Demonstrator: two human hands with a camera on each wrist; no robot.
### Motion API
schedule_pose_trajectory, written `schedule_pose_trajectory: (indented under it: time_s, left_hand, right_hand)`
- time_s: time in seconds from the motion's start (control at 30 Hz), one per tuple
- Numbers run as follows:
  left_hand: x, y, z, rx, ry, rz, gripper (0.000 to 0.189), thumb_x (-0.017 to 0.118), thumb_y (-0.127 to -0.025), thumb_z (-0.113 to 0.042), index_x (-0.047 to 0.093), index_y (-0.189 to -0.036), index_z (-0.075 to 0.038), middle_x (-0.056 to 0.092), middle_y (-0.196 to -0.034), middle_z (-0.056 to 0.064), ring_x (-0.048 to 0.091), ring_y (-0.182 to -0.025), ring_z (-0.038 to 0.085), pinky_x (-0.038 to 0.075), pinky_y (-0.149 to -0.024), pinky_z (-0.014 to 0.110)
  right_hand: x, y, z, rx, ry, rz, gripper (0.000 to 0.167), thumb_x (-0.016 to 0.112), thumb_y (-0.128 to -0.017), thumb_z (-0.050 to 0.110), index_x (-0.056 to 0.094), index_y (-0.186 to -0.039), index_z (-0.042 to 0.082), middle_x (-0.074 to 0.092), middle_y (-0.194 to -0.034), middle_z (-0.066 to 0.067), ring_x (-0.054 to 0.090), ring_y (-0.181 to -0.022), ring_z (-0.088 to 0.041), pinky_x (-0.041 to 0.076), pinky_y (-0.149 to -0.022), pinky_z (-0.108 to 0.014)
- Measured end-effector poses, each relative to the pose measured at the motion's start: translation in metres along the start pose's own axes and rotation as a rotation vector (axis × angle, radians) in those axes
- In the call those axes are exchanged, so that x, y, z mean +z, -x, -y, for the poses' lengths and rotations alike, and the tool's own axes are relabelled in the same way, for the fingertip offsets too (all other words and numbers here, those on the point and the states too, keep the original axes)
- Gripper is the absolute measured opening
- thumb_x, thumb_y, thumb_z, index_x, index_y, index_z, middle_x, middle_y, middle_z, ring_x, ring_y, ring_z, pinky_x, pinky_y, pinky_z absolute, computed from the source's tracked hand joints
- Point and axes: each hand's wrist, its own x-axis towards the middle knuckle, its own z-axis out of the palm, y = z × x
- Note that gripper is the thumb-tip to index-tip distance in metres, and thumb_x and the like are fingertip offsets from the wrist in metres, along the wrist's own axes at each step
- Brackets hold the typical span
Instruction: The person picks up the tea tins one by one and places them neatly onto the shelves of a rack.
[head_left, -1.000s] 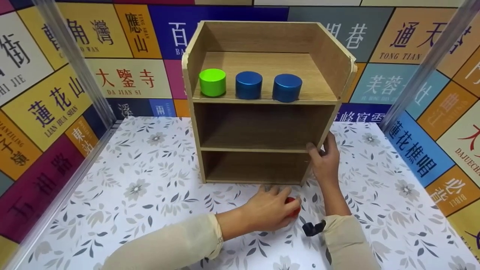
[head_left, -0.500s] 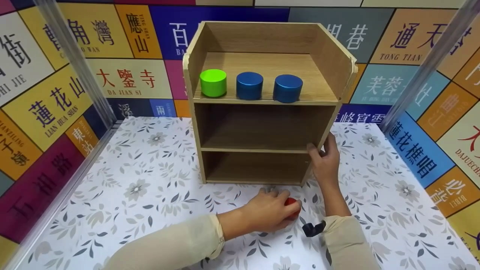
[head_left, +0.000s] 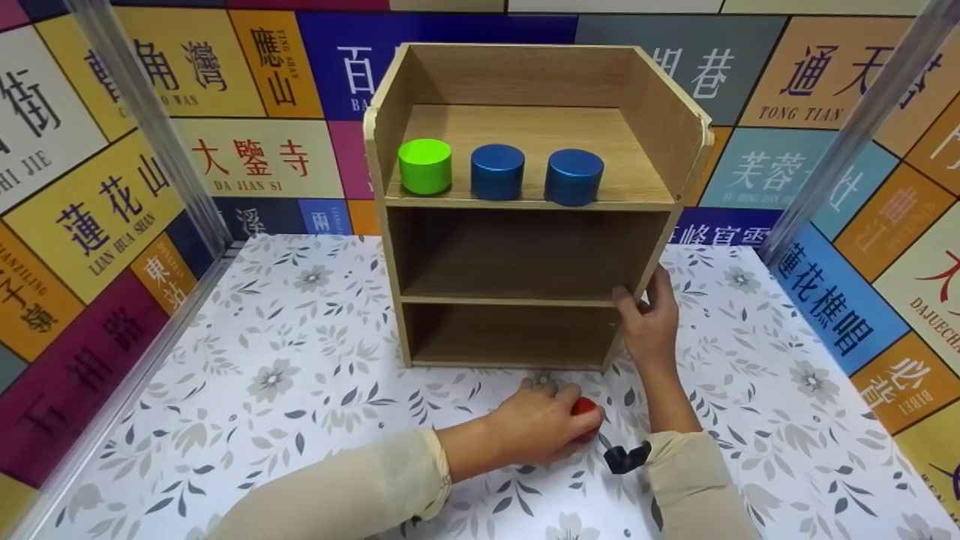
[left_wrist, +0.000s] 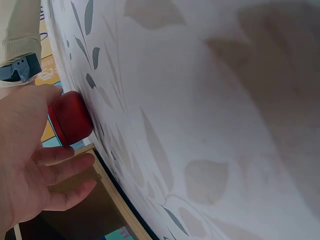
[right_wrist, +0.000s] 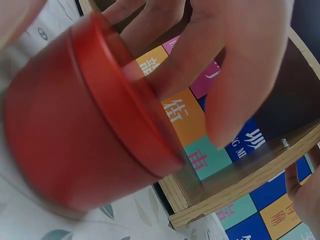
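Low on the patterned tabletop, my left hand (head_left: 536,424) pinches a small red lidded canister (head_left: 586,418) between thumb and index finger. Its other fingers extend past the canister in the left wrist view. The canister (left_wrist: 72,119) stands close in front of the wooden shelf unit (head_left: 517,300), near its right front corner. My right hand (head_left: 651,319) grips the unit's right side panel, thumb at the front edge and fingers around the outer side. In the right wrist view the canister (right_wrist: 85,120) looms large, with left-hand fingers (right_wrist: 240,80) beside it.
On the unit's top level stand a green cylinder (head_left: 425,166) and two blue cylinders (head_left: 497,172) in a row near the front edge. A black wrist camera (head_left: 627,457) sits at my right sleeve. Walls with coloured sign panels (head_left: 255,157) enclose the table (head_left: 300,420).
My left hand's fingers have drawn slightly toward me around the red canister, which has barely shifted. The right hand stays on the shelf unit.
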Motion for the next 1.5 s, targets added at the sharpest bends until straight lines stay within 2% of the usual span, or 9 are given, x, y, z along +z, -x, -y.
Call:
schedule_pose_trajectory:
  time_s: [0.17,0.4,0.57,0.7,1.0,1.13,1.23,1.33,1.5]
  left_hand:
    - [0.002,-0.002,0.0,-0.002,0.004,0.003,0.037,0.051,-0.101,-0.054,0.049,-0.13,-0.031,0.06,-0.109,0.004,0.067,-0.076,0.02,0.059,-0.066,0.038]
    - [0.006,-0.003,-0.002,-0.017,-0.006,0.035,0.036,0.049,-0.103,-0.052,0.046,-0.133,-0.032,0.06,-0.113,0.006,0.068,-0.074,0.021,0.06,-0.068,0.04]
    - [0.008,-0.002,-0.004,-0.026,-0.023,0.036,0.037,0.051,-0.102,-0.052,0.045,-0.133,-0.033,0.061,-0.114,0.006,0.069,-0.075,0.022,0.06,-0.069,0.042]
    - [0.01,-0.001,-0.004,-0.029,-0.02,0.027,0.036,0.051,-0.102,-0.05,0.045,-0.133,-0.033,0.061,-0.113,0.006,0.068,-0.077,0.022,0.06,-0.069,0.041]
    - [0.009,-0.003,-0.004,-0.035,-0.035,0.036,0.031,0.045,-0.106,-0.046,0.044,-0.135,-0.033,0.062,-0.111,0.007,0.068,-0.074,0.022,0.06,-0.071,0.041]
    - [0.009,-0.003,-0.004,-0.029,-0.055,0.041,0.031,0.048,-0.105,-0.043,0.045,-0.134,-0.032,0.061,-0.111,0.007,0.067,-0.072,0.023,0.06,-0.073,0.042]
    - [0.009,-0.004,-0.006,-0.026,-0.056,0.053,0.032,0.052,-0.103,-0.041,0.044,-0.133,-0.032,0.06,-0.111,0.007,0.065,-0.066,0.023,0.059,-0.071,0.042]
    - [0.009,-0.005,-0.007,-0.034,-0.04,0.066,0.033,0.053,-0.102,-0.041,0.044,-0.132,-0.033,0.06,-0.11,0.007,0.063,-0.062,0.023,0.058,-0.069,0.043]
    - [0.01,-0.006,-0.005,-0.044,0.01,0.065,0.035,0.06,-0.097,-0.04,0.045,-0.128,-0.032,0.058,-0.106,0.006,0.063,-0.065,0.023,0.055,-0.07,0.042]
  right_hand:
    - [0.001,0.001,0.007,0.027,0.005,0.004,0.056,0.064,-0.093,0.005,0.051,-0.147,0.009,0.059,-0.132,-0.002,0.057,-0.118,-0.015,0.054,-0.087,-0.02]
    - [0.005,0.007,0.033,0.018,0.029,0.006,0.055,0.062,-0.093,0.005,0.05,-0.146,0.003,0.059,-0.132,-0.008,0.057,-0.116,-0.013,0.052,-0.088,-0.018]
    - [0.004,0.004,0.016,0.014,0.035,-0.002,0.054,0.063,-0.092,0.006,0.052,-0.145,0.009,0.06,-0.13,-0.006,0.057,-0.115,-0.014,0.053,-0.087,-0.02]
    - [0.001,0.001,0.003,0.018,0.033,0.003,0.055,0.065,-0.093,0.009,0.053,-0.146,0.014,0.059,-0.132,0.001,0.056,-0.119,-0.015,0.052,-0.09,-0.022]
    - [0.0,0.001,0.001,0.008,0.031,0.0,0.054,0.066,-0.093,0.009,0.053,-0.145,0.013,0.06,-0.132,0.002,0.056,-0.121,-0.015,0.053,-0.092,-0.023]
    - [0.0,0.001,0.003,0.024,0.036,-0.001,0.055,0.065,-0.093,0.007,0.051,-0.146,0.011,0.059,-0.133,0.0,0.056,-0.122,-0.015,0.052,-0.092,-0.022]
    - [0.001,0.002,0.007,0.034,0.042,-0.005,0.057,0.064,-0.093,0.004,0.05,-0.147,0.008,0.058,-0.135,-0.005,0.055,-0.122,-0.015,0.052,-0.092,-0.021]
    - [0.003,0.005,0.021,0.037,0.047,-0.002,0.057,0.063,-0.093,0.004,0.048,-0.148,0.004,0.057,-0.136,-0.008,0.055,-0.122,-0.015,0.051,-0.092,-0.02]
    - [0.006,0.008,0.037,0.022,0.033,0.003,0.055,0.062,-0.092,0.004,0.049,-0.146,0.001,0.06,-0.13,-0.003,0.057,-0.117,-0.013,0.052,-0.089,-0.019]
